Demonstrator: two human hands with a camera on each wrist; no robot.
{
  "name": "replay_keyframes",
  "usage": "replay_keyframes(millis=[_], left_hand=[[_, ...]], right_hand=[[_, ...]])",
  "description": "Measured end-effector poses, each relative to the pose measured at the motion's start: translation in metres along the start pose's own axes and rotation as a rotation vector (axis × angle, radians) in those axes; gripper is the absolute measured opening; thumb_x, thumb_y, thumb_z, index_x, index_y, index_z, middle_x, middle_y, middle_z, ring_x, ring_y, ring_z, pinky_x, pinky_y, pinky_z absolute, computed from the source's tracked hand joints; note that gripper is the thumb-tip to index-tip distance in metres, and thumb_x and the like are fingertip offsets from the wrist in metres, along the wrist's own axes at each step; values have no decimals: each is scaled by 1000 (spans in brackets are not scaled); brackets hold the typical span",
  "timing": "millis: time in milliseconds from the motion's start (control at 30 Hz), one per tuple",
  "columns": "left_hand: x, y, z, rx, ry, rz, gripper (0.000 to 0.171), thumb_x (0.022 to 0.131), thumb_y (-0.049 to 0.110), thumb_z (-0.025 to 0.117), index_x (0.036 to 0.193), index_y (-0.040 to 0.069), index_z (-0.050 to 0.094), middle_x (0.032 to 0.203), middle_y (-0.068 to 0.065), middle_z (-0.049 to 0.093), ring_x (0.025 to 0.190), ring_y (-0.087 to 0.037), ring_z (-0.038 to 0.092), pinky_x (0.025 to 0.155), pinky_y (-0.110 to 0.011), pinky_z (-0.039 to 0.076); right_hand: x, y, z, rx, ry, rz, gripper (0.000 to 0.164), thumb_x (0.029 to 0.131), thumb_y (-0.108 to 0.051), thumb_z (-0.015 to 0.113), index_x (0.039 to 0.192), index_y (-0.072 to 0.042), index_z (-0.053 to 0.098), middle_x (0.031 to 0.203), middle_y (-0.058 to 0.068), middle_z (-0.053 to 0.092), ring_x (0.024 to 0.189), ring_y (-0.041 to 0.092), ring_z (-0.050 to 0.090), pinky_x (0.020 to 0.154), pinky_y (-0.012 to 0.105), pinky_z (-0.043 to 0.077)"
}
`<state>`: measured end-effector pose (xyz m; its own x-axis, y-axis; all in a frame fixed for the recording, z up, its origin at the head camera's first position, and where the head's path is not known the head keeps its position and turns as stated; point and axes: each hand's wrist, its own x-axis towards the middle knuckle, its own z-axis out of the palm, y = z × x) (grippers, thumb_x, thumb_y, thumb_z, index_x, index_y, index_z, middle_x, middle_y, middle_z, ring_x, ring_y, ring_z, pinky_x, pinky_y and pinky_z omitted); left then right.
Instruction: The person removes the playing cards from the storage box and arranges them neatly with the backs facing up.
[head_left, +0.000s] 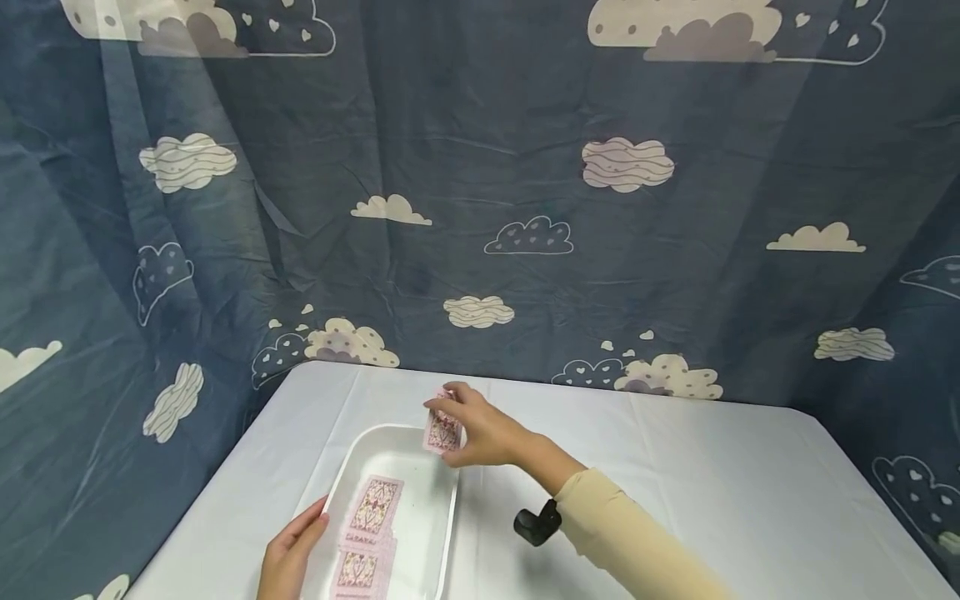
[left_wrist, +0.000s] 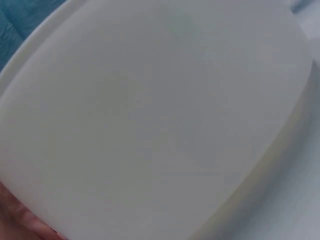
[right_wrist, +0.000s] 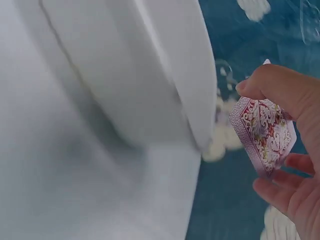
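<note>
In the head view, my right hand (head_left: 486,427) holds a playing card (head_left: 442,432) by its edges, above the far right corner of a white tray (head_left: 452,533). The right wrist view shows the card's ornate red and white back (right_wrist: 267,132) between the thumb and fingers of the right hand (right_wrist: 300,135). Inside the tray, along its left side, lie pink-bordered playing cards (head_left: 375,507), partly overlapping. My left hand (head_left: 294,546) grips the tray's left rim, thumb on the inner side. The tray's pale outer surface (left_wrist: 160,120) fills most of the left wrist view.
A white cloth covers the table (head_left: 660,483). Behind and beside it hangs a dark blue curtain (head_left: 480,167) with cloud prints. A black device (head_left: 537,523) sits at the right wrist, beside the beige sleeve (head_left: 630,533).
</note>
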<state>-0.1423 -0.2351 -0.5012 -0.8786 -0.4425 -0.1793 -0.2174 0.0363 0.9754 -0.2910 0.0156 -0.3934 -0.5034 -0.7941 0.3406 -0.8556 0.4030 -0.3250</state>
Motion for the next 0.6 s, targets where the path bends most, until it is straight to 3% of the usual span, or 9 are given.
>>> replay_keyframes(millis=[100,200,300,433,600], left_hand=[[-9,9,1,1,-6,47,56,78,44,54,118,6,48,116,-10,49,100,-9,45,77,-19,35],[-16,19,1,-1,-20,83,54,80,39,54,118,1,46,115,-13,49,95,-7,48,75,-19,37],[-16,19,0,-13,-8,79,53,79,41,55,117,4,49,110,-5,54,90,0,49,73,-16,38],[-13,14,-1,-33,-9,55,55,76,43,57,117,6,49,105,2,57,91,-2,49,75,-16,37],[-20,24,0,-40,-34,32,54,80,37,55,119,1,46,113,-10,51,92,-7,50,75,-21,39]], right_hand=[[-15,14,-9,-30,-2,61,65,59,-27,71,119,-22,45,123,13,32,105,20,36,80,32,39],[-32,27,-10,-67,-70,115,65,59,-26,72,119,-22,46,119,12,33,100,18,37,78,32,39],[-47,36,-4,-88,-166,147,66,59,-26,72,119,-20,46,116,10,35,97,17,38,78,31,39],[-61,39,5,-82,-263,190,66,60,-25,72,120,-16,46,115,10,37,96,18,40,77,31,39],[-68,38,10,-80,-324,211,66,59,-26,73,118,-14,47,115,10,39,95,17,42,79,32,39]])
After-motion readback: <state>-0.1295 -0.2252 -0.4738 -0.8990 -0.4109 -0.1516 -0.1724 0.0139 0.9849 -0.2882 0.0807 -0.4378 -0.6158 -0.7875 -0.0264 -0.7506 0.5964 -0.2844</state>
